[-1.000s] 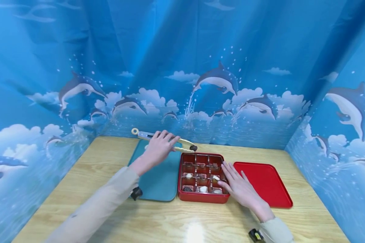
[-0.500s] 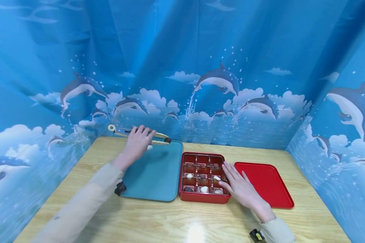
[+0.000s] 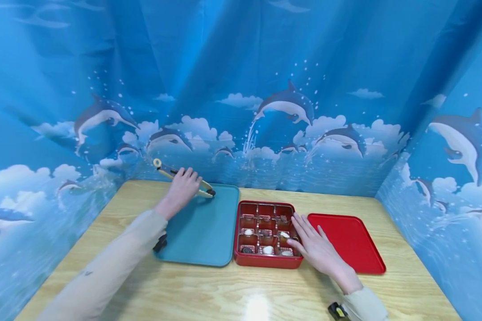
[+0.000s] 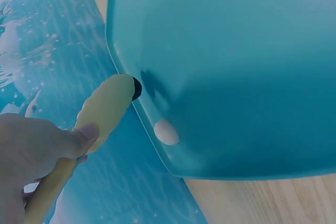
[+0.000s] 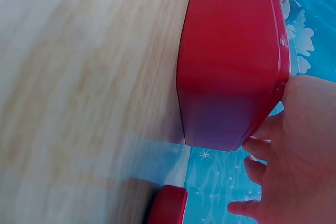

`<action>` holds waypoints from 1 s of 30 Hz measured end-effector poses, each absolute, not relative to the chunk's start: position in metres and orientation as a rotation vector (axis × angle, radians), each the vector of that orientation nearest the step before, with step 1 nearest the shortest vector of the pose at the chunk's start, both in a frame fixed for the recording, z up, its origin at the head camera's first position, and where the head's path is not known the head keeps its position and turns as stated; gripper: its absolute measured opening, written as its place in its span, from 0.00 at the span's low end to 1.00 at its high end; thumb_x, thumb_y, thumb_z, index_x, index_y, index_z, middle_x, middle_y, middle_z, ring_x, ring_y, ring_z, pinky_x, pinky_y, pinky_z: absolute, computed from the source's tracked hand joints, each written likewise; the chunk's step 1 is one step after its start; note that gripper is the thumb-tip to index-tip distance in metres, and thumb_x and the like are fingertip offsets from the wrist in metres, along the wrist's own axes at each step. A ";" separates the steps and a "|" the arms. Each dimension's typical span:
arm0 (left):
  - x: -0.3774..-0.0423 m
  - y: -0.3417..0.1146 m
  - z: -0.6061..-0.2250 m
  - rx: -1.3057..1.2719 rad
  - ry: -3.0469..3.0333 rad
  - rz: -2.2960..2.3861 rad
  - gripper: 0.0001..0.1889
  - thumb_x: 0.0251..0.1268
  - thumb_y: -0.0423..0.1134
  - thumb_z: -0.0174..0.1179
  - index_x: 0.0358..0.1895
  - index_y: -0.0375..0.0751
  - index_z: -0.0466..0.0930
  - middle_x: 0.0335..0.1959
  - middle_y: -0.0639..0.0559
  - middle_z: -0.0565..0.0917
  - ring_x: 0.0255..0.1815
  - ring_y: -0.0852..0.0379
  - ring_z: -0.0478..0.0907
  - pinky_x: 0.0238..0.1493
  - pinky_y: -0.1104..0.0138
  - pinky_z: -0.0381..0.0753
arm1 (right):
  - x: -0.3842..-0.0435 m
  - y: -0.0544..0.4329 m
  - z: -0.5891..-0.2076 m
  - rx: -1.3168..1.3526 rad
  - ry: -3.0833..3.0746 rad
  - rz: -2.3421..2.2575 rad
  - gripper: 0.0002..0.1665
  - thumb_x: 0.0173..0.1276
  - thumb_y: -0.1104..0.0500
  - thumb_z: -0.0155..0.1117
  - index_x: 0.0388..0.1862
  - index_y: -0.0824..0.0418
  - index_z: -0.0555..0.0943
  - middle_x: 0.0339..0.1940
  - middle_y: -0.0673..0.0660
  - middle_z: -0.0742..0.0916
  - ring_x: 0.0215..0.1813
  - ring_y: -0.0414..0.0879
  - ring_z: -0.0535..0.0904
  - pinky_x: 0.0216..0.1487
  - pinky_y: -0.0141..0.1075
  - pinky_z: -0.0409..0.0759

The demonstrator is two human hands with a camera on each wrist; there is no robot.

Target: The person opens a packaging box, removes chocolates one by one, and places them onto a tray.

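My left hand (image 3: 182, 185) grips a pair of cream-tipped tongs (image 4: 107, 106) above the back of the teal tray (image 3: 201, 236). Pinched in the tong tips is a dark brown chocolate (image 3: 211, 192), its shadow falling on the tray in the left wrist view. A white egg-shaped piece (image 4: 166, 131) lies near the tray's back corner. To the right of the tray, a red tin (image 3: 269, 261) has a clear divided insert with dark and white pieces in several compartments. My right hand (image 3: 317, 245) rests on the tin's right rim, fingers extended.
A flat red lid (image 3: 347, 243) lies to the right of the tin on the wooden table (image 3: 209, 290). Behind and at both sides hangs a blue dolphin-print curtain (image 3: 225, 89), close to the table's back edge.
My left hand has carried the tongs and chocolate left from behind the tin to over the tray, then angled the tips downward. The right hand has stayed on the rim.
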State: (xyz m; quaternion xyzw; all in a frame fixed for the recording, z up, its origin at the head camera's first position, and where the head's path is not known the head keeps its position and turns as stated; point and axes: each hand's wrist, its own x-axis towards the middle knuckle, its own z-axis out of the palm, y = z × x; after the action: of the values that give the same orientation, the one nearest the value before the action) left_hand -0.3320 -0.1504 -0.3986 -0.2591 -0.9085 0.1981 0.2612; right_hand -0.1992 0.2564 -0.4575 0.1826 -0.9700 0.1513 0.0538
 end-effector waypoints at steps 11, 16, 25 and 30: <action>-0.336 -0.153 -0.406 -0.654 -2.547 0.567 0.11 0.71 0.31 0.62 0.52 0.41 0.88 0.44 0.44 0.85 0.48 0.44 0.76 0.48 0.55 0.73 | -0.198 0.249 -0.458 0.561 -2.942 0.477 0.46 0.77 0.38 0.54 0.82 0.63 0.57 0.83 0.61 0.60 0.82 0.62 0.51 0.74 0.68 0.52; -0.336 -0.158 -0.411 -0.648 -2.532 0.493 0.11 0.70 0.30 0.62 0.52 0.39 0.87 0.43 0.43 0.84 0.48 0.43 0.76 0.48 0.54 0.73 | -0.198 0.249 -0.458 0.556 -2.942 0.479 0.46 0.77 0.38 0.55 0.82 0.63 0.57 0.82 0.62 0.60 0.82 0.62 0.52 0.74 0.68 0.51; -0.326 -0.158 -0.401 -0.627 -2.440 0.285 0.28 0.62 0.47 0.72 0.60 0.34 0.79 0.48 0.37 0.82 0.51 0.39 0.76 0.48 0.52 0.73 | -0.197 0.254 -0.457 0.551 -2.944 0.461 0.45 0.78 0.38 0.54 0.82 0.62 0.56 0.83 0.62 0.60 0.82 0.63 0.51 0.75 0.68 0.52; -0.315 -0.147 -0.392 -0.669 -2.389 0.229 0.32 0.62 0.48 0.72 0.65 0.35 0.77 0.51 0.37 0.81 0.51 0.39 0.76 0.47 0.51 0.75 | -0.198 0.255 -0.457 0.546 -2.952 0.470 0.46 0.78 0.37 0.53 0.82 0.63 0.56 0.83 0.61 0.59 0.82 0.63 0.51 0.74 0.68 0.51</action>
State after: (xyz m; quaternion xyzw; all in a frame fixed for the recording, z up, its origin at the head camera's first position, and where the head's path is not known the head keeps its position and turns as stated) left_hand -0.3151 -0.1467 -0.3917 -0.2545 -0.9087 0.0871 0.3191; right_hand -0.1978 0.2555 -0.4568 0.1793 -0.9702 0.1545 0.0514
